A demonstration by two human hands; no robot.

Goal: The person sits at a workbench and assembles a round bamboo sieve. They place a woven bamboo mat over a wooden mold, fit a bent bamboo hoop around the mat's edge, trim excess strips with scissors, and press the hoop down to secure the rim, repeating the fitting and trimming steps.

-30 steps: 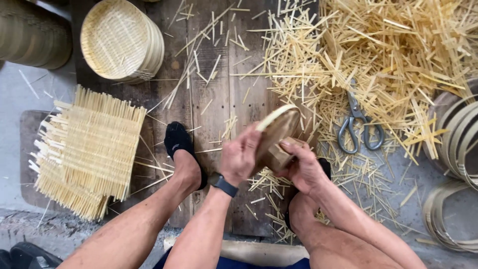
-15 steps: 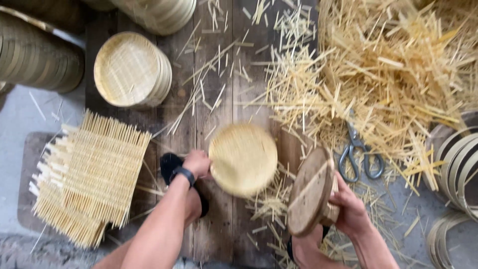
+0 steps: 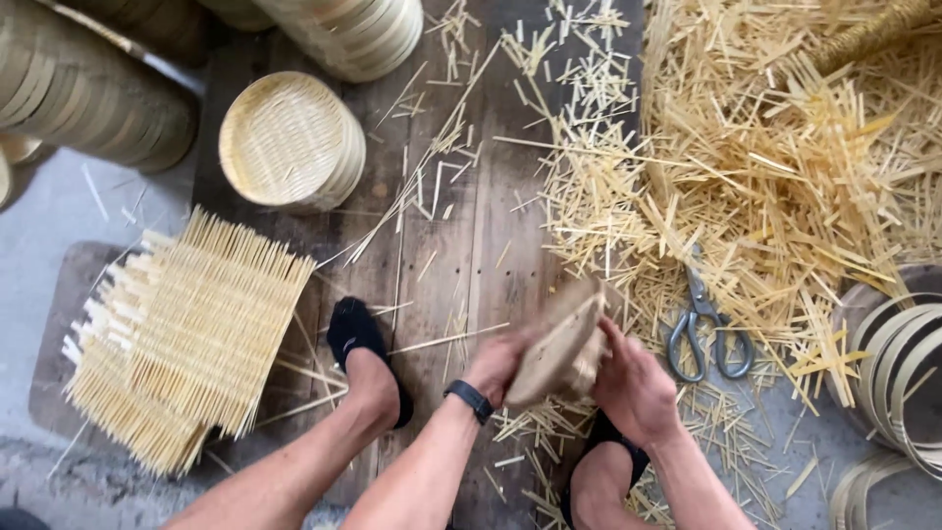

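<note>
Bamboo offcuts (image 3: pixel 785 167) are lying in a thick heap across the right half of the dark wooden surface (image 3: pixel 461 245), thinning into loose slivers toward the middle. Metal scissors (image 3: pixel 705 329) are resting on the edge of that heap, just beside the right hand (image 3: pixel 638 388). On the left, a stack of square woven bamboo mats (image 3: pixel 186 334) is sitting partly on the planks, its loose strip ends sticking out. Above it a short stack of round woven trays (image 3: pixel 289 142) is standing face up, and taller columns of round bamboo frames (image 3: pixel 93 93) are crowding the upper left corner. Curved bamboo hoops (image 3: pixel 898 368) are nesting together at the right edge. A foot in a black sock (image 3: pixel 363 348) is pressing on the planks between the mats and the hands; the other foot is partly hidden under the right forearm.

Between the two hands, a round woven bamboo disc (image 3: pixel 559 348) is being held on edge, tilted, just above the planks; motion is blurring it. The left hand (image 3: pixel 500 363), with a dark band at its wrist, is grasping the disc's lower left rim, its fingers curled behind the disc and mostly hidden. The right hand is gripping the opposite side, its fingers (image 3: pixel 613 339) wrapped against the rim.
</note>
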